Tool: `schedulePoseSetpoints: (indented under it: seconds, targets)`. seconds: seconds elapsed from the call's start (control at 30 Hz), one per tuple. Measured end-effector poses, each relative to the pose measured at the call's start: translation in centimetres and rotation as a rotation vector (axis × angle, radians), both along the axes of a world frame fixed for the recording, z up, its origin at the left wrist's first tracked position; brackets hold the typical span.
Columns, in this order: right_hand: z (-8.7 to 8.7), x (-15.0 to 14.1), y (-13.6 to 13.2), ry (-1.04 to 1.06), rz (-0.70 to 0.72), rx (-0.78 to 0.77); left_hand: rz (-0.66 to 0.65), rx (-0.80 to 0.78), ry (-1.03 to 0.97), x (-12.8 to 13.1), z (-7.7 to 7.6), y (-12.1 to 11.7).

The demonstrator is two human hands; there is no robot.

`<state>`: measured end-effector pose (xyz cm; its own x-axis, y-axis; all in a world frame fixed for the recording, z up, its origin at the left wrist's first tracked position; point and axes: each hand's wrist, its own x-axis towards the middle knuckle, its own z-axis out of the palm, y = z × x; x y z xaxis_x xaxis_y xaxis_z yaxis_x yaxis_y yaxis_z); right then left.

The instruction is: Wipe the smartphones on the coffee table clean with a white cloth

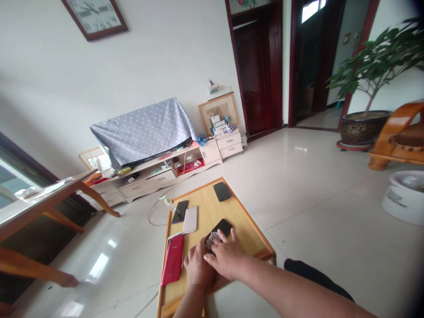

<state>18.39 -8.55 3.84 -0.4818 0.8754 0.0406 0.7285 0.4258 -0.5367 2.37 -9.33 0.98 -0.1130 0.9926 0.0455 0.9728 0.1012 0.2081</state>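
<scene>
A black smartphone (pixel 224 225) lies aslant on a small wooden table (pixel 208 191). My right hand (pixel 228 255) presses a crumpled greyish-white wad (pixel 212 239), like tissue or cloth, onto its screen with the fingers bent over it. At the phone's near end, my left hand (pixel 199 264) grips the edge; the hands cover that part. To the left lie a red phone (pixel 172 259), partly over another light-edged one, a pale pink phone (pixel 190 219) and a dark phone (pixel 179 211). One more dark phone (pixel 221 191) is at the far end.
A pump bottle (pixel 168 202) stands at the table's left edge, near a thin cable. Beyond is a low white cabinet (pixel 160 178) bearing a cloth-covered object (pixel 145 130). A white bucket (pixel 406 198), wooden chair (pixel 397 132) and potted plant (pixel 366 123) stand right.
</scene>
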Motion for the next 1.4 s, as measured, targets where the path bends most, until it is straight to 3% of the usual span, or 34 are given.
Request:
schedulePoseSetpoints:
  seconds: [0.1,0.27,0.33,0.53,0.6,0.83,1.1,1.17,1.3,1.4]
  targets:
    - [-0.1,0.1,0.1,0.008,0.028,-0.01,0.003,0.007,-0.008,0.0,-0.1,0.0]
    - [0.7,2.2,3.5,-0.065,-0.244,-0.07,0.023,0.024,0.01,0.4,0.3,-0.1]
    - [0.7,2.0,3.7,-0.063,-0.267,-0.065,0.022,0.033,0.004,0.4,0.3,-0.1]
    - [-0.4,-1.0,0.3,0.035,0.023,0.014,0.001,0.0,-0.024,0.0,-0.2,0.1]
    - [-0.2,-0.9,0.5,0.028,0.036,0.0,0.01,0.009,-0.017,0.0,-0.2,0.1]
    - [0.7,1.4,4.4,-0.071,-0.295,-0.08,0.037,0.038,0.027,0.3,0.0,0.0]
    - [-0.2,-1.1,1.2,0.038,0.038,-0.004,0.001,0.015,-0.019,0.0,-0.1,0.1]
    - [0.0,-0.5,2.1,0.012,-0.015,-0.028,0.009,0.021,-0.012,0.1,-0.1,0.1]
    - [0.5,0.9,4.9,-0.051,-0.285,-0.082,0.031,0.043,0.008,0.1,-0.1,0.0]
    - [0.5,0.5,4.9,-0.062,-0.302,-0.087,0.029,0.042,0.004,0.0,-0.2,0.1]
